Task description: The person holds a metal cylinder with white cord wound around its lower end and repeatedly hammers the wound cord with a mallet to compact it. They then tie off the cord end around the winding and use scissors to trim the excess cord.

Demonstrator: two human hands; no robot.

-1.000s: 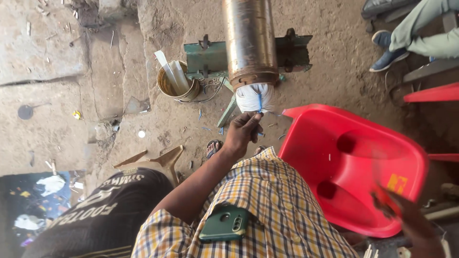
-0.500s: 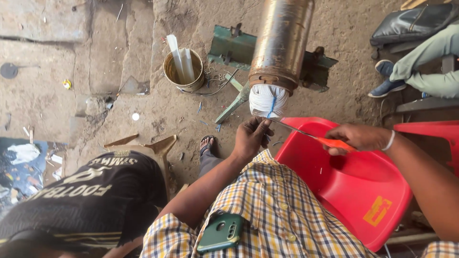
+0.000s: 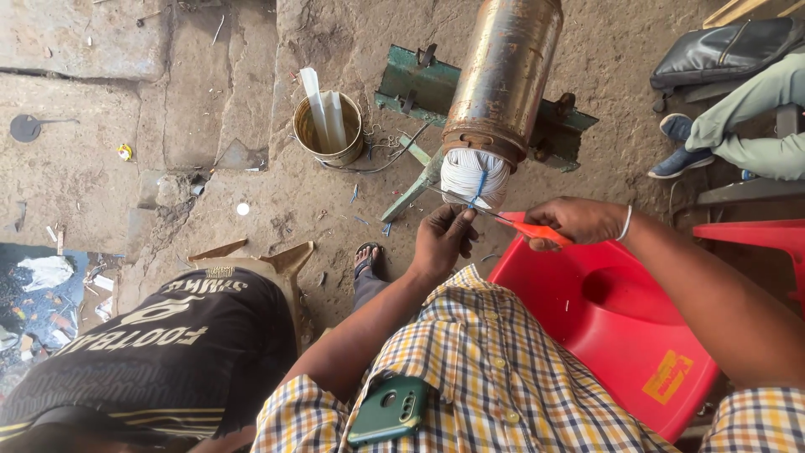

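Scissors (image 3: 518,225) with orange handles, which half a second ago were only arriving over the red chair (image 3: 620,335), are now reaching right up to the white bundle (image 3: 474,178) at the lower end of the rusty metal cylinder (image 3: 501,80). Her right hand (image 3: 579,221) is gripping the handles, fingers clenched through them, and the thin blades are pointing left towards the blue cord (image 3: 480,186) running down over the bundle. Meanwhile the left hand (image 3: 443,239) is pinching something fine just below the bundle, fingertips closed on what looks like the cord's loose end, though I cannot make out the strand itself. That wrapping is looking soft and light, wound thread or cloth that will be giving under pressure, while the cord is looking thin and slack, so it is wanting to be pulled taut close to the cut. Behind it the cylinder is looking heavy and rigid on its green frame (image 3: 419,88). Off to the side, a tin can (image 3: 329,132) with white strips is standing on the dirt floor (image 3: 210,92).
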